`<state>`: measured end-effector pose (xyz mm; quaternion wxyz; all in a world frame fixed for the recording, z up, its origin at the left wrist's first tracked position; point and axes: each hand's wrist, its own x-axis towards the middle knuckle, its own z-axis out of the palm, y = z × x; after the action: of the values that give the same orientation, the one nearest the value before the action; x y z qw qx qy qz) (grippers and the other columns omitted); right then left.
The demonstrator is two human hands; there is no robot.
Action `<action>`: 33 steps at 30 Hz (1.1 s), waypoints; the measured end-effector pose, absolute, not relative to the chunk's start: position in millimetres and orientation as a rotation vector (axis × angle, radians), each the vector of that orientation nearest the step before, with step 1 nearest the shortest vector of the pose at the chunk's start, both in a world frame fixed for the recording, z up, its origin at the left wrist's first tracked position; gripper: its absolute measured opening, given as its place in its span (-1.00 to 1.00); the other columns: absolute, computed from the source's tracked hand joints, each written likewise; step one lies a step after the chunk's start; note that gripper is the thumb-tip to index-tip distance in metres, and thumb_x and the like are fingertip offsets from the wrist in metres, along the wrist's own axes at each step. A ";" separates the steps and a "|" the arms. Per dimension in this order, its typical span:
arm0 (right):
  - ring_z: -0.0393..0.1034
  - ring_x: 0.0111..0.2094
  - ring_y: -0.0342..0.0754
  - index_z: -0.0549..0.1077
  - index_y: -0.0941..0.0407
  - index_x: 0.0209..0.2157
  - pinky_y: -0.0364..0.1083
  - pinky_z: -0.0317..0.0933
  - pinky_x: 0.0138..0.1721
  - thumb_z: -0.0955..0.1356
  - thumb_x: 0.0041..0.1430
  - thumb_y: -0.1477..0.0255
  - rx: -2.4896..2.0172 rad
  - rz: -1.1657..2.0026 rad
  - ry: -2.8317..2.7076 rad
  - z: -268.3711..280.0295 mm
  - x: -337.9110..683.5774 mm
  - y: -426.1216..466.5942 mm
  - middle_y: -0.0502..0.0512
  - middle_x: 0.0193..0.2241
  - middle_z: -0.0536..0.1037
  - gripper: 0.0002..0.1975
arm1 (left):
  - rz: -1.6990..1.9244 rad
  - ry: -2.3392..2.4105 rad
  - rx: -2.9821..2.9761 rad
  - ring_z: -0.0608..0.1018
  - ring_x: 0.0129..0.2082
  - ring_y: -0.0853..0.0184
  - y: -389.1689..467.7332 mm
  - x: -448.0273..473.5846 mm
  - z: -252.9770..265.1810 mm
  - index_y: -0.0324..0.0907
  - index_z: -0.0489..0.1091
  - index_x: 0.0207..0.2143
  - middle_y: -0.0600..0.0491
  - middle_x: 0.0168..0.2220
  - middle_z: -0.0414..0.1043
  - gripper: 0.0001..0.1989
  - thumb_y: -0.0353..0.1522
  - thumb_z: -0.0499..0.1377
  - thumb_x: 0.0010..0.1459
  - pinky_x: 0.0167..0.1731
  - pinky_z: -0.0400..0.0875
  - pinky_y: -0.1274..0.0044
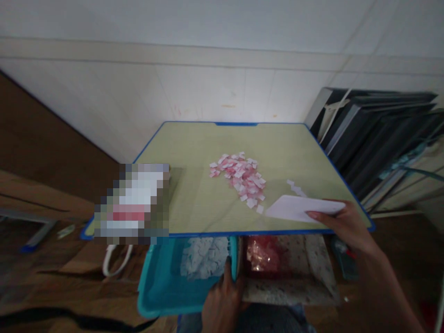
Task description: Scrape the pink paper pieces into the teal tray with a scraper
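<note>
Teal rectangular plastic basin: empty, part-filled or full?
Part-filled: small flat white pieces lie in the teal plastic basin, toward its far right; bare floor shows at left and near.

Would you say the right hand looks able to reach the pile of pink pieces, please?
Probably yes: the right hand holds a white card whose tip lies beside the pile of pink pieces, with nothing tall between.
</note>
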<state>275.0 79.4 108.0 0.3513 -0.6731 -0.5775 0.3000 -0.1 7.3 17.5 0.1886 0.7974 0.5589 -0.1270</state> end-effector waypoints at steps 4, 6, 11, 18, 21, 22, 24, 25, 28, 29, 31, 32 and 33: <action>0.32 -0.62 -0.11 0.51 0.19 -0.53 -0.19 0.20 -0.63 0.39 -0.20 0.32 -1.735 0.760 -1.539 107.4 267.6 82.2 0.01 -0.63 0.49 -0.79 | -0.346 1.580 2.235 0.49 -0.28 0.19 7.1 0.3 18.1 -0.02 0.27 -0.11 -0.28 0.04 0.16 -0.54 -0.32 0.20 -0.15 -0.35 0.40 0.42; 0.34 -0.59 -0.08 0.51 0.21 -0.49 -0.17 0.22 -0.61 0.38 -0.19 0.31 -1.725 0.730 -1.511 106.5 266.5 82.6 0.04 -0.59 0.52 -0.76 | -0.351 1.583 2.225 0.48 -0.28 0.19 6.7 0.7 17.5 -0.01 0.28 -0.12 -0.27 0.05 0.15 -0.54 -0.32 0.21 -0.17 -0.34 0.40 0.42; 0.33 -0.59 -0.09 0.51 0.21 -0.49 -0.17 0.21 -0.60 0.38 -0.19 0.29 -1.726 0.776 -1.517 107.8 265.9 83.5 0.04 -0.60 0.50 -0.74 | -0.324 1.567 2.253 0.50 -0.31 0.20 6.3 -0.2 16.6 -0.01 0.21 -0.05 -0.26 0.02 0.20 -0.46 -0.32 0.21 -0.16 -0.36 0.42 0.42; 0.17 -0.69 -0.21 0.44 0.20 -0.65 -0.23 0.06 -0.69 0.37 -0.18 0.28 -1.706 0.914 -1.641 110.5 267.6 81.9 -0.06 -0.74 0.34 -0.75 | -0.337 1.554 2.225 0.49 -0.28 0.17 8.4 0.5 18.4 -0.03 0.24 -0.06 -0.29 0.04 0.15 -0.49 -0.32 0.20 -0.16 -0.34 0.42 0.40; 0.17 -0.69 -0.21 0.43 0.20 -0.67 -0.24 0.04 -0.70 0.37 -0.18 0.27 -1.708 0.888 -1.664 110.3 269.2 80.8 -0.06 -0.76 0.32 -0.74 | -0.341 1.552 2.222 0.48 -0.27 0.16 8.8 0.5 19.3 -0.03 0.19 -0.02 -0.32 0.05 0.12 -0.43 -0.33 0.20 -0.16 -0.33 0.42 0.40; 0.16 -0.70 -0.21 0.43 0.20 -0.67 -0.24 0.04 -0.70 0.37 -0.17 0.27 -1.707 0.865 -1.664 110.6 268.4 80.9 -0.05 -0.76 0.32 -0.74 | -0.339 1.551 2.224 0.49 -0.27 0.15 8.9 0.3 19.7 -0.03 0.19 -0.02 -0.32 0.05 0.12 -0.43 -0.33 0.20 -0.15 -0.34 0.42 0.39; 0.15 -0.70 -0.21 0.45 0.20 -0.65 -0.23 0.04 -0.70 0.36 -0.15 0.28 -1.705 0.813 -1.663 111.5 264.7 81.5 -0.05 -0.76 0.32 -0.74 | -0.339 1.547 2.225 0.49 -0.29 0.16 9.0 0.1 20.6 -0.02 0.23 -0.06 -0.31 0.05 0.14 -0.48 -0.33 0.20 -0.15 -0.36 0.42 0.39; 0.16 -0.70 -0.21 0.47 0.20 -0.63 -0.23 0.04 -0.70 0.35 -0.15 0.27 -1.700 0.791 -1.670 112.1 262.3 81.8 -0.05 -0.76 0.33 -0.75 | -0.339 1.545 2.224 0.49 -0.30 0.16 8.9 0.0 20.9 -0.02 0.26 -0.09 -0.29 0.04 0.16 -0.51 -0.33 0.20 -0.16 -0.37 0.42 0.40; 0.22 -0.67 -0.19 0.50 0.18 -0.56 -0.23 0.09 -0.67 0.34 -0.11 0.29 -1.664 0.796 -1.775 114.6 257.8 80.8 -0.02 -0.71 0.41 -0.77 | -0.343 1.555 2.224 0.49 -0.31 0.17 7.5 -0.2 19.7 -0.03 0.28 -0.11 -0.26 0.00 0.22 -0.54 -0.33 0.20 -0.16 -0.37 0.42 0.41; 0.24 -0.65 -0.18 0.51 0.18 -0.55 -0.23 0.10 -0.65 0.34 -0.10 0.30 -1.649 0.807 -1.818 115.5 258.4 79.7 -0.01 -0.69 0.44 -0.77 | -0.337 1.556 2.230 0.49 -0.31 0.18 6.7 -0.2 18.4 -0.04 0.26 -0.10 -0.25 -0.02 0.24 -0.52 -0.33 0.20 -0.15 -0.37 0.42 0.41; 0.28 -0.63 -0.17 0.52 0.16 -0.53 -0.22 0.13 -0.63 0.34 -0.11 0.31 -1.638 0.802 -1.860 116.6 263.0 76.7 0.00 -0.65 0.48 -0.79 | -0.310 1.560 2.252 0.49 -0.30 0.18 4.8 -0.3 15.0 -0.04 0.28 -0.11 -0.24 -0.02 0.24 -0.54 -0.31 0.20 -0.16 -0.37 0.42 0.41; 0.28 -0.64 -0.16 0.52 0.15 -0.54 -0.22 0.13 -0.63 0.35 -0.11 0.31 -1.651 0.775 -1.845 116.6 266.6 75.3 0.00 -0.65 0.48 -0.80 | -0.286 1.570 2.261 0.49 -0.30 0.17 4.0 -0.3 13.4 -0.04 0.29 -0.13 -0.24 -0.01 0.24 -0.54 -0.30 0.21 -0.18 -0.37 0.42 0.41; 0.28 -0.64 -0.15 0.51 0.14 -0.55 -0.21 0.13 -0.64 0.35 -0.12 0.31 -1.675 0.735 -1.807 116.2 270.4 74.1 -0.01 -0.66 0.48 -0.81 | -0.268 1.581 2.271 0.49 -0.30 0.17 3.5 -0.3 12.0 -0.04 0.29 -0.13 -0.25 -0.01 0.23 -0.54 -0.30 0.21 -0.18 -0.37 0.42 0.40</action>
<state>270.4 74.1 116.2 0.2814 -0.6253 -0.6742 0.2742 -0.3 3.5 12.0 0.1800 0.8035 0.5594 -0.0950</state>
